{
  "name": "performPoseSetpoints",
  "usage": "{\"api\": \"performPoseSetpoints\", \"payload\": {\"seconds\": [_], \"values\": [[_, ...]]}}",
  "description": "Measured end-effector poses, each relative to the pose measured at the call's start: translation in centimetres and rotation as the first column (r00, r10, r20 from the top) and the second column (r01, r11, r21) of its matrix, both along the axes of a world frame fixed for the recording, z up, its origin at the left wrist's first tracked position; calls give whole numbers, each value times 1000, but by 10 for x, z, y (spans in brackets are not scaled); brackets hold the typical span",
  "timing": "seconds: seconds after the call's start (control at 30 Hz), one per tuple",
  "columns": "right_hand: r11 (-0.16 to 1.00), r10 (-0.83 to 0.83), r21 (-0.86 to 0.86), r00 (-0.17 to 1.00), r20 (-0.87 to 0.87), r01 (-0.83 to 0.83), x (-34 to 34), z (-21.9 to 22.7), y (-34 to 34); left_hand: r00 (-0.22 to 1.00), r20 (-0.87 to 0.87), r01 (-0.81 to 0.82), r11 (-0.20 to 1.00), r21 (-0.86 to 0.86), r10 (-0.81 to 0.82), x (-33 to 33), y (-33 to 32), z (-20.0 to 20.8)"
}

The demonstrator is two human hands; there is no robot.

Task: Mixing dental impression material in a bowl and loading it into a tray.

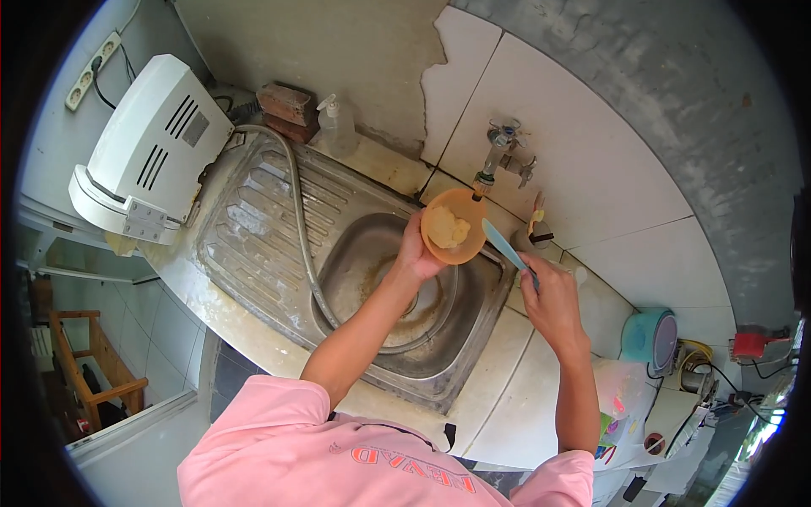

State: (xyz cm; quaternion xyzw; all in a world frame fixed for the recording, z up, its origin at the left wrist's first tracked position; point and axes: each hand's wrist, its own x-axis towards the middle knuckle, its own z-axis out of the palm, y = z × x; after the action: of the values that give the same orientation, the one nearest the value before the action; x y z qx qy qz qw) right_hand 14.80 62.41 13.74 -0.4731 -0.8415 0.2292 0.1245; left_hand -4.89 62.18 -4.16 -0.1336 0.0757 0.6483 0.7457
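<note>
My left hand (416, 252) grips an orange bowl (478, 221) by its near left rim, over the far side of the sink and just below the tap (494, 156). Inside the bowl rests a pale yellow lump (448, 228); what it is made of I cannot tell. My right hand (553, 296) is closed around the handle of a light blue knife (502, 243). The blade points up and left, its tip beside the bowl's right rim. Whether water runs from the tap is not visible.
A grey hose (302, 220) curves over the ribbed drainboard (253, 203) into the steel sink (473, 338). Left stands a white appliance (156, 139); behind are bricks (287, 106) and a pump bottle (336, 127). A turquoise container (639, 338) is at the right.
</note>
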Motion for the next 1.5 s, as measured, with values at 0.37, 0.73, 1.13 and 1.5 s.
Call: {"api": "performPoseSetpoints", "payload": {"seconds": [0.37, 0.73, 1.13, 1.5], "values": [[968, 191, 101, 934, 303, -230, -23, -58, -49, 994, -54, 75, 960, -269, -93, 8, -102, -26], [974, 222, -21, 947, 231, -224, -40, -93, -84, 999, -49, -16, 975, -223, 5, 29, -112, -46], [977, 193, 22, 919, 345, -213, -28, -93, -71, 996, -85, -3, 966, -258, -20, 17, -117, -38], [984, 165, -100, 961, 221, -146, -22, -98, -92, 990, -126, 19, 948, -317, -62, 25, -121, -24]]}}
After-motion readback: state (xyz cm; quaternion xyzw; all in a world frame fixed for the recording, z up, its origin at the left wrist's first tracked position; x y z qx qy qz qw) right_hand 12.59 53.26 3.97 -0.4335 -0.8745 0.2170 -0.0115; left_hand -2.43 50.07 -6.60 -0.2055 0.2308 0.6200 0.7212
